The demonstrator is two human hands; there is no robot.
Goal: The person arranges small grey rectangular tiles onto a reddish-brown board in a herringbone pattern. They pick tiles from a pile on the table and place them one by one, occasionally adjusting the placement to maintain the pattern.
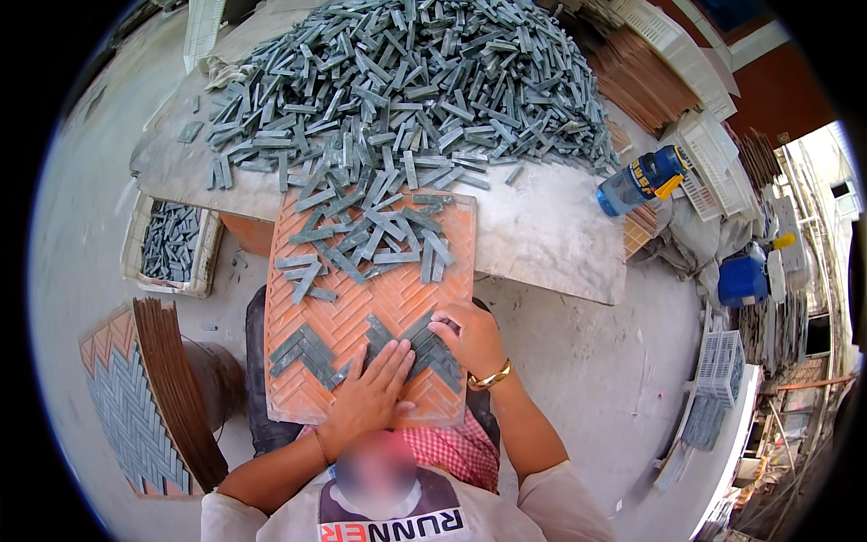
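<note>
An orange tray with herringbone grooves rests across my lap, its far end on the table. Grey-green stone strips fill a zigzag band of grooves in its nearer half. My left hand lies on that band with its fingers stretched out flat, covering some strips. Just right of it, my right hand has its fingertips bent and drawn together at a stone strip in the upper part of the band. More loose strips lie jumbled over the far half of the tray.
Beyond the tray, a big heap of strips covers the table. A blue bottle stands at its right. Left are a white crate of strips and a leaning stack of trays; a blue jug sits far right.
</note>
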